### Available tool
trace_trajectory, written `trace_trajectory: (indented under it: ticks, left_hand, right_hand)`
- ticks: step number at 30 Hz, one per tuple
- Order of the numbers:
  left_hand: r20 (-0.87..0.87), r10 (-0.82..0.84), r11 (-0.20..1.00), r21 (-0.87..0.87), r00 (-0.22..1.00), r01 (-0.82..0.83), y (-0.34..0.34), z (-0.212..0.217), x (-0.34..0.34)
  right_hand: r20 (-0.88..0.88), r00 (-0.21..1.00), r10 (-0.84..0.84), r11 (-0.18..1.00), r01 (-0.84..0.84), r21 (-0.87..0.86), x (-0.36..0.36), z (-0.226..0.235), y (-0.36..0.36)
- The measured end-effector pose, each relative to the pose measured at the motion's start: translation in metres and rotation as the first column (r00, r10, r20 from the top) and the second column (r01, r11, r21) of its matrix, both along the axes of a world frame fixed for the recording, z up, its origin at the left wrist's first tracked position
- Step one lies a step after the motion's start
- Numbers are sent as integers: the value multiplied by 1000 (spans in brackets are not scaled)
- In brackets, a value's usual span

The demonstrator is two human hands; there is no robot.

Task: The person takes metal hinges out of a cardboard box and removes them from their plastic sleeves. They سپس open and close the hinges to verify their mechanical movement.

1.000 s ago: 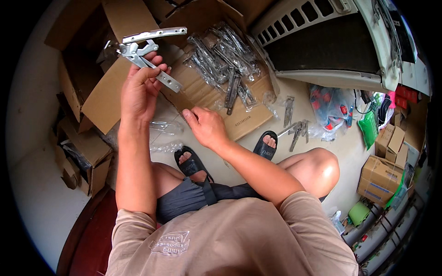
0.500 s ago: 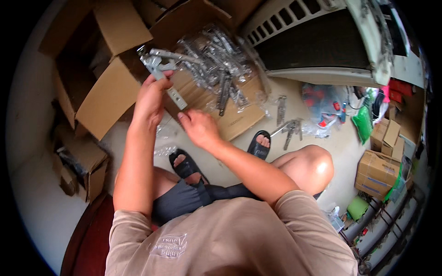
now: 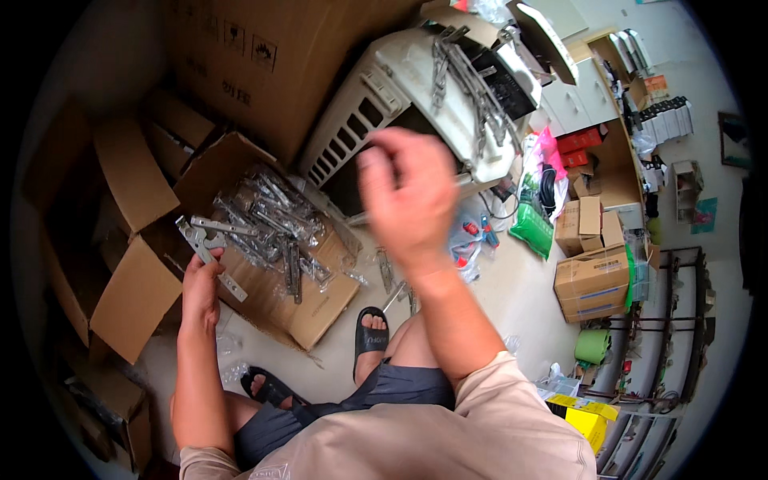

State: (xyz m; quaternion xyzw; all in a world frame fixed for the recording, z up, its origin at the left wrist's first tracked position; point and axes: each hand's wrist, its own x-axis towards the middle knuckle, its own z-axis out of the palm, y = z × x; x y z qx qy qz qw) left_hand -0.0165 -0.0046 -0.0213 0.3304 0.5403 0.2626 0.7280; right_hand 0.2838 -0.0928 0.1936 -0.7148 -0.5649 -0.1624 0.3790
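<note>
My left hand (image 3: 202,284) grips a silver metal hinge (image 3: 200,242) with flat, jointed arms and holes along them. It holds the hinge above the left edge of a flat piece of cardboard. My right hand (image 3: 410,200) is raised near the middle, in front of a cream plastic crate (image 3: 488,164). Motion smears its fingers and partly hides them; I see nothing in it. Several similar metal pieces in clear plastic wrap (image 3: 276,216) lie heaped on the cardboard (image 3: 316,316), beyond and to the right of my left hand.
Open cardboard boxes (image 3: 136,300) stand at the left. More unwrapped metal pieces (image 3: 472,84) lie on top of the crate. To the right are a green bag (image 3: 534,232), a taped carton (image 3: 592,284) and a metal rack (image 3: 656,320). My sandalled feet (image 3: 370,340) rest on the floor.
My right hand has left the hinge and moved up and to the right toward the crate. My left hand still holds the hinge. The view has swung to the right.
</note>
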Motion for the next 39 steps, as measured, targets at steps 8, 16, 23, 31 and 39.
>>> trace_trajectory:
  ticks: [8,16,23,31,39]
  left_hand:
    - [-6,-56,998,-31,998,56,-4,10,13]
    - [-28,-55,998,-35,998,54,-4,7,8]
    - [1,-51,998,-24,999,51,-4,4,9]
    - [20,-100,995,-13,995,100,-6,1,9]
    - [256,-64,991,-95,964,91,-8,32,18]
  right_hand:
    - [277,852,-444,834,506,-221,105,62,-28]
    - [-58,881,-469,837,423,-347,124,60,-20]
    - [-31,885,-465,871,451,-196,132,50,-22]
    - [-98,896,-434,896,419,-146,131,49,-23]
    - [-622,772,-132,989,143,-32,84,69,-50]
